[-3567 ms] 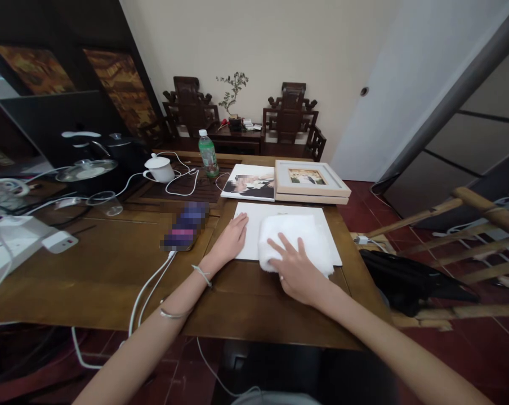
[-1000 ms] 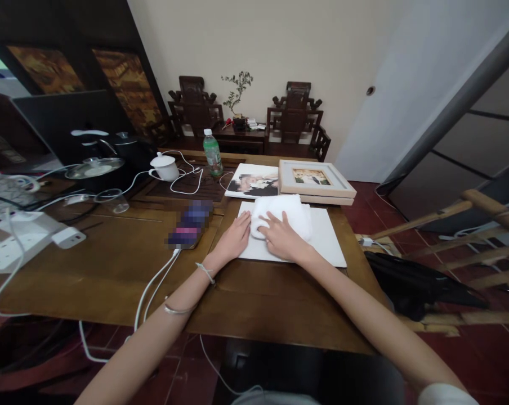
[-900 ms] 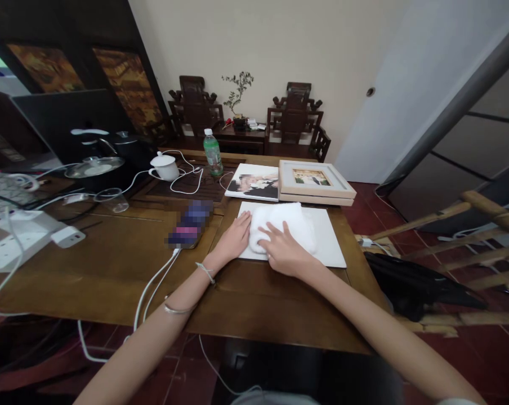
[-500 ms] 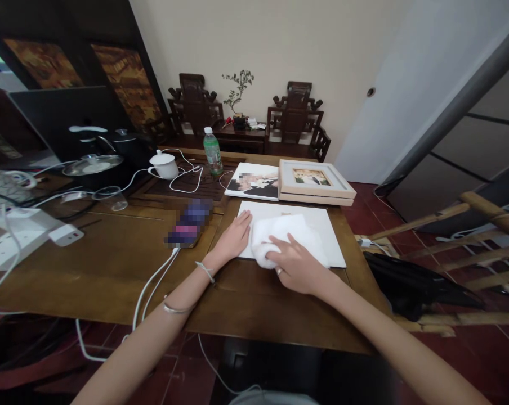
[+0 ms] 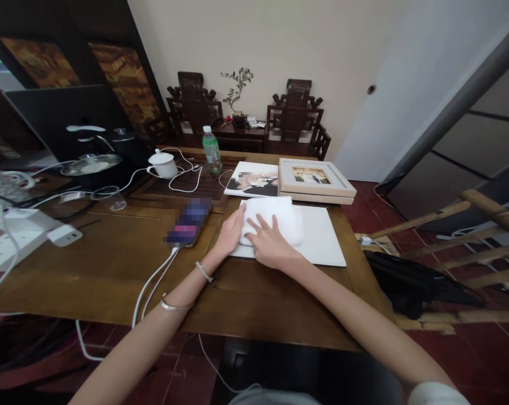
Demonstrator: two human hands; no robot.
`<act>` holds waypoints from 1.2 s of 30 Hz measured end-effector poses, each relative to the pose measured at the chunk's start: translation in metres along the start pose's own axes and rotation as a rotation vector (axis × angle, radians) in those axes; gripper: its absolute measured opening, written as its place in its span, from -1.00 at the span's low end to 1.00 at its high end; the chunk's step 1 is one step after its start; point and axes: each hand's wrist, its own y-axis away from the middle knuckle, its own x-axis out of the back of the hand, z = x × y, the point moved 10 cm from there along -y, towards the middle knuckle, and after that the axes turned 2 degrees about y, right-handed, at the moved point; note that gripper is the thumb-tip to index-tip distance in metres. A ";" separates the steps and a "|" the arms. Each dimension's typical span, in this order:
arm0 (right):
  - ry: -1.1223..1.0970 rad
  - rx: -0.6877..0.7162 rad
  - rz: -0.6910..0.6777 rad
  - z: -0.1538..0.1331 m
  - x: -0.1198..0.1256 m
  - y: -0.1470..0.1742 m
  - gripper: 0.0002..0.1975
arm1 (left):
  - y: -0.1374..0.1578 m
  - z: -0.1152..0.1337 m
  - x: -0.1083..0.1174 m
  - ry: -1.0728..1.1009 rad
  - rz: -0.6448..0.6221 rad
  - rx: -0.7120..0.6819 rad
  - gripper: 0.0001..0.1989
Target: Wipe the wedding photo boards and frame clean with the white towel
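Right hand point(image 5: 269, 243) spread wide on cloth point(image 5: 290, 222), left hand point(image 5: 230, 232) straight-fingered at left edge of white board point(image 5: 324, 239), right side uncovered

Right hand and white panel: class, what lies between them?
In the head view, a thick white cloth lies between the right hand and the white panel.

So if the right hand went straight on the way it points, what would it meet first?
Probably the left hand, which lies at the left edge of the white cloth, just ahead of the right hand. Depth is hard to judge from this single view.
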 end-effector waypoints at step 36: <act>-0.418 -0.252 0.120 0.091 0.048 -0.064 -0.71 | 0.007 0.007 -0.027 -0.376 -0.169 -0.269 -0.57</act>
